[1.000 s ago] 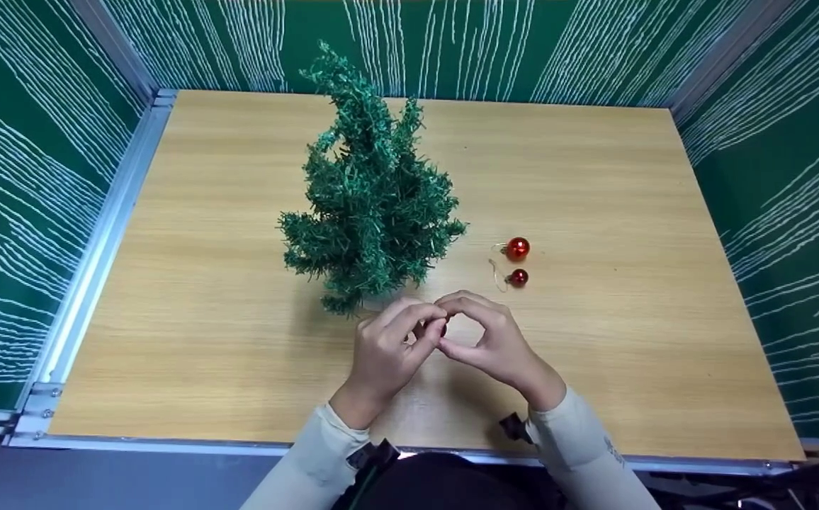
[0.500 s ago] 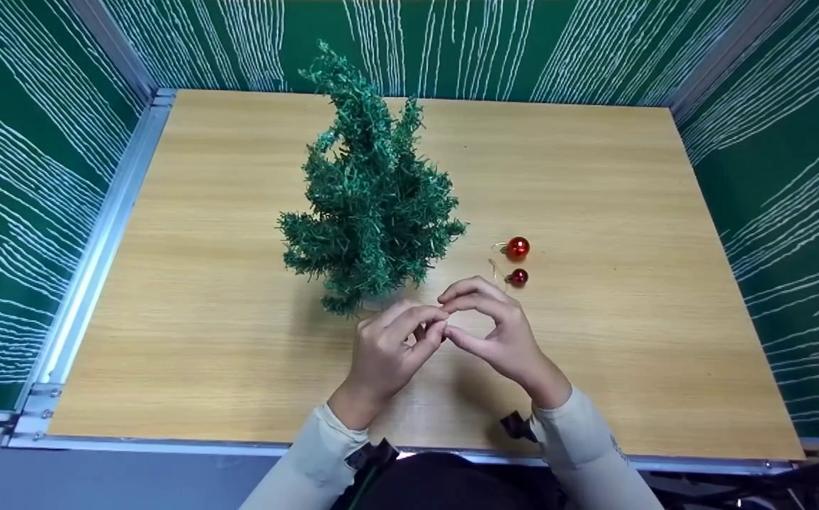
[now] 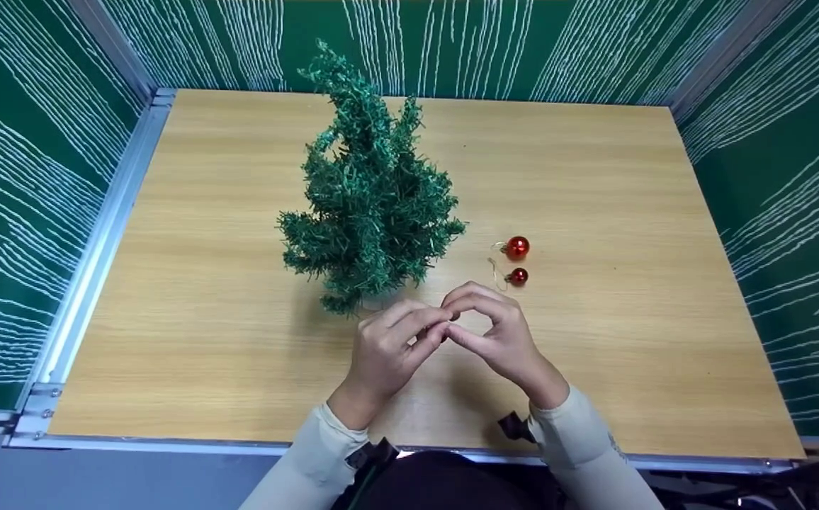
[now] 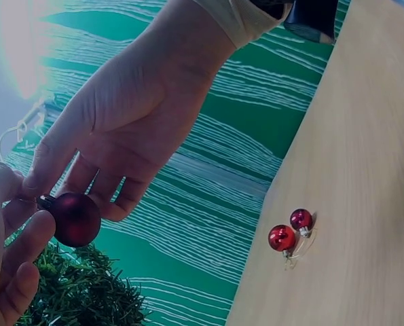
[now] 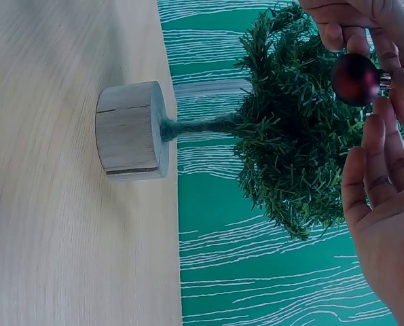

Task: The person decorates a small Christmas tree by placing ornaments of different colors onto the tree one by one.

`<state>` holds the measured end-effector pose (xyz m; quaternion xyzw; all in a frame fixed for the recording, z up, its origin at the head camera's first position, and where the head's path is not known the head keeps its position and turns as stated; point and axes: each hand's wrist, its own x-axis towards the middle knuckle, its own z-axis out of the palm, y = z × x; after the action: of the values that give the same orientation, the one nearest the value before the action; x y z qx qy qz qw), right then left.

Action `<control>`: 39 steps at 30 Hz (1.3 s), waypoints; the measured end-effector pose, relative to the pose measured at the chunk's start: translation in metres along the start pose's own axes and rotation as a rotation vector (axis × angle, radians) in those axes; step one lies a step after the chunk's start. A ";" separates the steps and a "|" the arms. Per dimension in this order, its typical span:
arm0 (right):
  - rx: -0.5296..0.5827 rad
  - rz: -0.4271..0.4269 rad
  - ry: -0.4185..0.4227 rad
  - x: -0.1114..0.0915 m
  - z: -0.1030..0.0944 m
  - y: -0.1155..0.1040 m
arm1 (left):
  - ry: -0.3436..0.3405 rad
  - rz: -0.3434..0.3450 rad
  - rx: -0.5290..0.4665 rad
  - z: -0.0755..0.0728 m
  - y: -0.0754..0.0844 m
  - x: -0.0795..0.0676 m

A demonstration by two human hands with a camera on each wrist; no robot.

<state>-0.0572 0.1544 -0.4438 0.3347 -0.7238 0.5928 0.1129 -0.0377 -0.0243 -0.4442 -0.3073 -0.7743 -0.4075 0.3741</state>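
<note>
Dark red bauble (image 4: 77,220) is held cap-up above the table (image 3: 629,319), near the tree. Left to right in the head view: green tree (image 3: 374,212), upright; left hand (image 3: 387,348), fingertips pinching the bauble near its cap; right hand (image 3: 512,338), thumb and finger pinching at the same end; two shiny red baubles (image 3: 518,248), near each other.

Dark red bauble (image 5: 355,79), round, raised clear of the table.
Surface dull and satiny, deep maroon; ridged metallic cap (image 5: 384,80) uppermost, ball hanging below. Held by the cap end at the fingertips of the left hand (image 3: 388,348); fingertips of the right hand (image 3: 499,331) close in at the cap, exact grip obscured. Position: just in front of the tree (image 3: 374,205).
</note>
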 end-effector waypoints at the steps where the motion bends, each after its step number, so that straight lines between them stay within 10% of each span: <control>1: 0.001 0.000 0.003 0.000 0.000 0.000 | -0.001 0.000 0.000 0.000 0.000 0.000; 29: 0.145 -0.040 0.035 0.014 0.007 -0.006 | 0.047 -0.125 -0.100 -0.011 0.000 0.000; 39: 0.019 -0.116 0.008 0.026 0.011 -0.013 | 0.084 -0.111 -0.039 -0.025 -0.002 0.004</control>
<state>-0.0658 0.1338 -0.4217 0.3749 -0.6970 0.5934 0.1470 -0.0334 -0.0462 -0.4322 -0.2538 -0.7657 -0.4551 0.3770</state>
